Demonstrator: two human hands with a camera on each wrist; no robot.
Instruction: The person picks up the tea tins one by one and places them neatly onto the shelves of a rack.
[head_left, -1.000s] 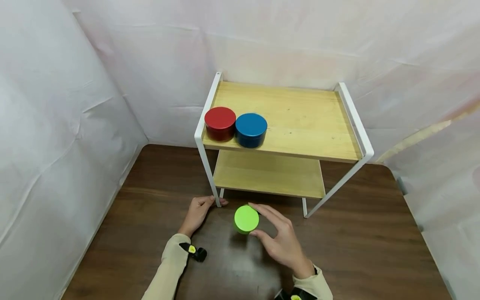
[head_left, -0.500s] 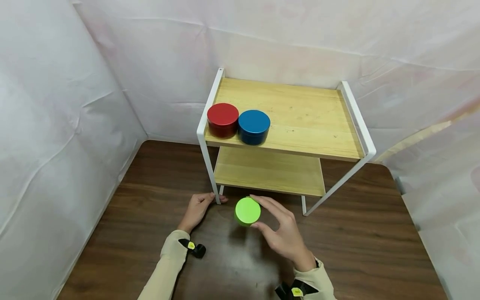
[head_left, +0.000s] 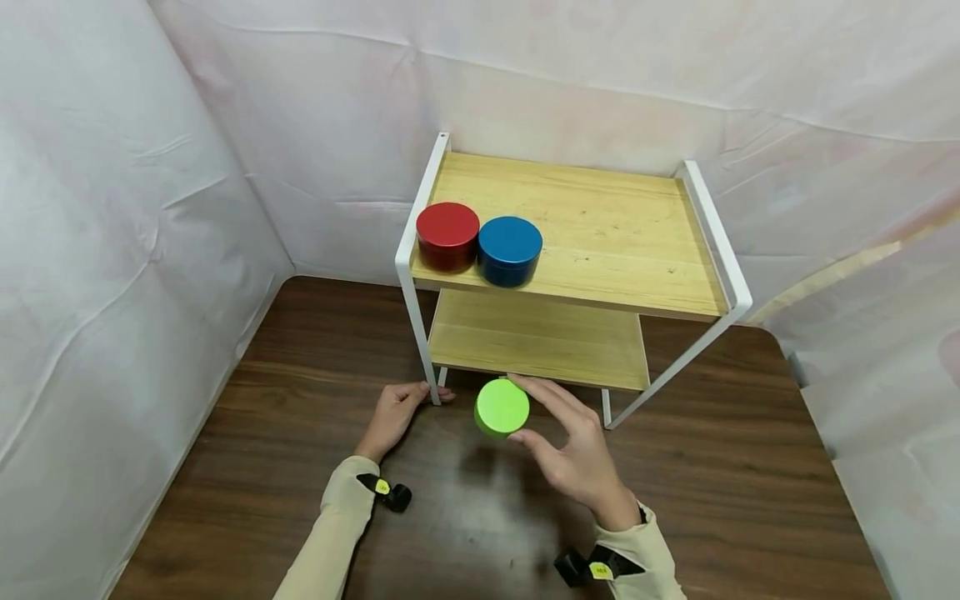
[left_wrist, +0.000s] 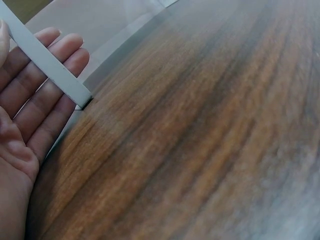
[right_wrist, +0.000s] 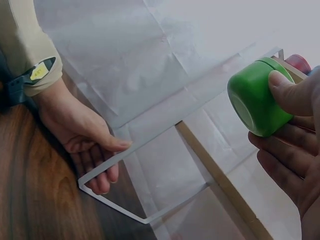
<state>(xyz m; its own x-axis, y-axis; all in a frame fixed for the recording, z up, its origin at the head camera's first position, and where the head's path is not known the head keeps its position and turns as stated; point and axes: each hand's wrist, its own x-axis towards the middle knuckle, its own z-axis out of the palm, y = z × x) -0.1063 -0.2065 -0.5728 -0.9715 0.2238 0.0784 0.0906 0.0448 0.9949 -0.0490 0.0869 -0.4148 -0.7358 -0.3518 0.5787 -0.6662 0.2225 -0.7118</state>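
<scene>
In the head view my right hand holds a round green tin in the air, thumb on the near side and fingers on the far side. The right wrist view shows the rounded underside of this green tin. My left hand grips the front left leg of a two-tier shelf low down near the table. Seen from the left wrist, the fingers pass behind the white leg. A red tin and a blue tin stand side by side at the upper board's front left.
The shelf has a wooden upper board between raised white side rails, and a lower board beneath it. It stands on a dark wood table. White sheeting hangs behind and along both sides.
My right hand has raised the green tin and carried it slightly forward and right, closer to the shelf. The left hand keeps its grip on the leg. The head view has shifted slightly.
</scene>
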